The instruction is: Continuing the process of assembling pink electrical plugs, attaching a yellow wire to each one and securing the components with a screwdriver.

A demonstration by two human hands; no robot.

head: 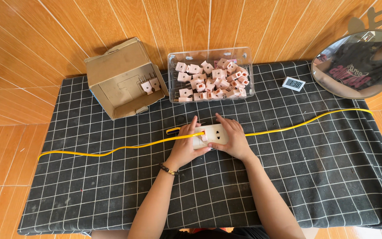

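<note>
Both hands on a white socket (212, 135).
Left hand (185, 148) and right hand (231, 137) grip its ends, fingers curled, hiding much of it; yellow cable (288, 128) crosses.

white socket plate (214, 135), flat, mid-cloth

So what you get of the person is 2 bare forearms coming in from around 6 o'clock, no sleeves anywhere in view, nothing covering them up to the elbows. The left hand (185, 148) has 1 thin bracelet (169, 170) at the wrist, dark beads with a little gold-looking bit on it, sitting snug right where the hand meets the arm. The right hand (231, 138) is plain, no ring, no watch, no band that I can spot. Nails look short and unpainted, though they're pretty small here so can't swear to it. At the very bottom edge there's a sliver of dark clothing, too cropped to tell what kind.
</note>
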